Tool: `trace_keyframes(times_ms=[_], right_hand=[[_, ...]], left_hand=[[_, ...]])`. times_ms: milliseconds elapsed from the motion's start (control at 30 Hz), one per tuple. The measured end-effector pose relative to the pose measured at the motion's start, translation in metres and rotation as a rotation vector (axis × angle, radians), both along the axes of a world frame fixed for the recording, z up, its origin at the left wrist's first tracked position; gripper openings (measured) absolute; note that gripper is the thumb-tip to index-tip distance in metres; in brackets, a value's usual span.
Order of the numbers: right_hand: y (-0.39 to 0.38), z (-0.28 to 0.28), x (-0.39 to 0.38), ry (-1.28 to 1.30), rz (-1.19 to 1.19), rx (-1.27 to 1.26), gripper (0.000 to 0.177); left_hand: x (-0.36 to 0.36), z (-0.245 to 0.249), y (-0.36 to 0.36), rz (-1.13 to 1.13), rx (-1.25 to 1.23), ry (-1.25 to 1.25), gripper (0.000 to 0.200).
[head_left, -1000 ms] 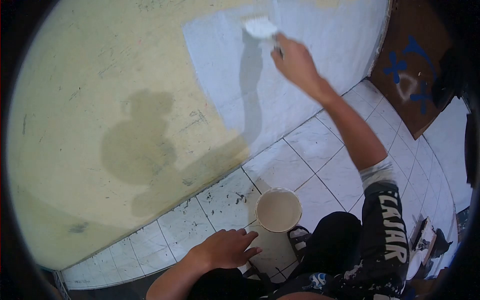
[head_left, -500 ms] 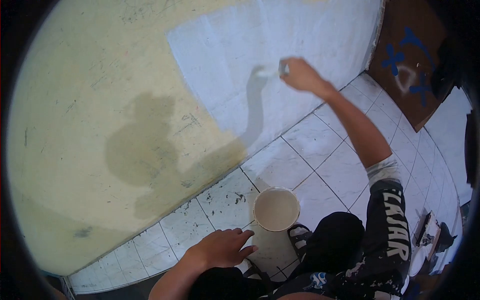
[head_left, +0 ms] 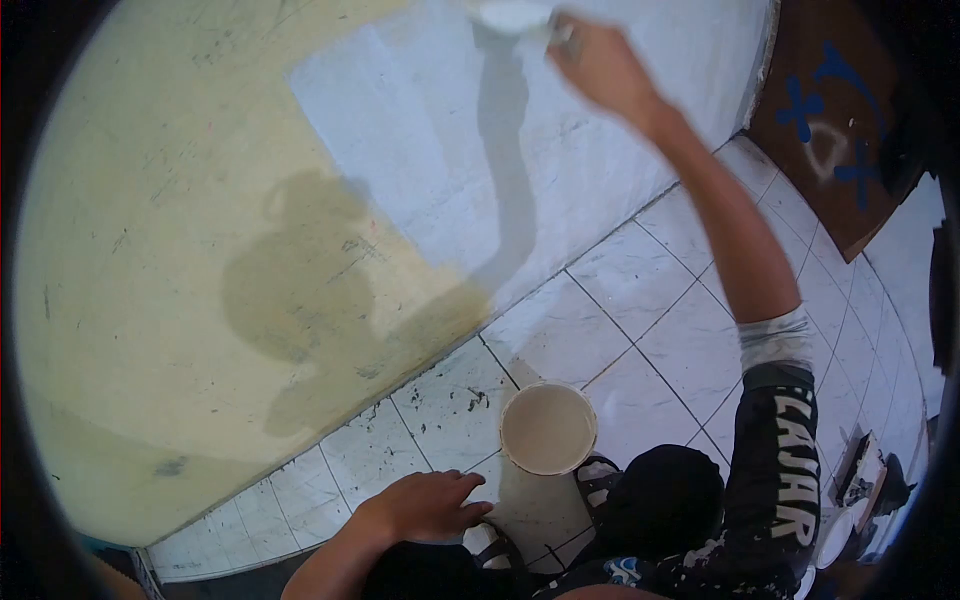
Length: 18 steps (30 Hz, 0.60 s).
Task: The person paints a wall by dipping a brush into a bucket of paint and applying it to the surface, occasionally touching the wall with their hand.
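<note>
My right hand (head_left: 605, 65) is closed around a paintbrush (head_left: 512, 17), blurred by motion, at the top of the view. The brush's white head is at the painted part of the wall; whether it touches cannot be made out. White paint (head_left: 420, 130) covers this part of the wall, while the part to the left is yellowish (head_left: 150, 250) and scuffed. My left hand (head_left: 430, 507) rests over my left knee, fingers stretched out and holding nothing. On the floor in front of me stands a round bucket (head_left: 548, 430) with pale liquid inside.
White tiles (head_left: 650, 290) meet the wall along a slanting edge, with dark flecks (head_left: 440, 410) near it. A brown board (head_left: 825, 130) with blue marks leans at the upper right. Several items, among them a white container (head_left: 833, 538), lie at the lower right.
My right hand has moved up along the wall with the paintbrush, and more of the brush's white head shows. My left hand stays over the knee. The view has shifted slightly.
</note>
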State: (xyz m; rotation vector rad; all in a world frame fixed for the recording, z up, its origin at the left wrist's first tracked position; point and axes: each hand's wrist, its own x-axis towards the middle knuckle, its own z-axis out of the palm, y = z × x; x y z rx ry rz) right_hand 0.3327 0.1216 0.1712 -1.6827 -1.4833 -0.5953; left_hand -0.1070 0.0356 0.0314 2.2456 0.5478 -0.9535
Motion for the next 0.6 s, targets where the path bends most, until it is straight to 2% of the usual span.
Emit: trace_keyframes(times_ms=[33,67,100,200,233,300,333,400,500,600], right_hand=[[0.002,-0.037,-0.006,0.049,-0.037,-0.036,0.034],[0.006,-0.079,0.002,0.01,-0.005,0.042,0.034],[0.0,-0.103,0.001,0.072,0.004,-0.015,0.034],[-0.026,-0.142,0.003,0.184,-0.004,-0.294,0.027],[-0.032,-0.15,0.007,0.192,0.001,-0.292,0.027],[-0.044,-0.16,0.019,0.23,0.0,-0.549,0.025],[-0.047,-0.16,0.029,0.232,-0.001,-0.547,0.025],[-0.048,-0.153,0.052,0.143,-0.085,-0.617,0.036],[-0.033,-0.106,0.094,0.133,-0.148,-0.536,0.039],[-0.022,-0.045,0.127,0.032,-0.034,-0.353,0.03]], left_hand=[[0.0,0.0,0.0,0.008,0.018,-0.001,0.055],[0.0,0.0,-0.001,0.002,0.023,-0.002,0.055],[0.0,0.001,-0.002,0.037,0.025,0.003,0.055],[0.01,0.011,-0.004,0.108,0.055,0.019,0.055],[0.012,0.014,-0.005,0.137,0.077,0.03,0.055],[0.013,0.013,-0.006,0.15,0.096,0.027,0.055],[0.015,0.011,-0.007,0.159,0.114,0.015,0.055],[0.022,0.01,-0.009,0.147,0.134,0.036,0.055],[0.033,0.013,-0.012,0.143,0.139,0.071,0.055],[0.038,0.011,-0.015,0.15,0.145,0.065,0.055]])
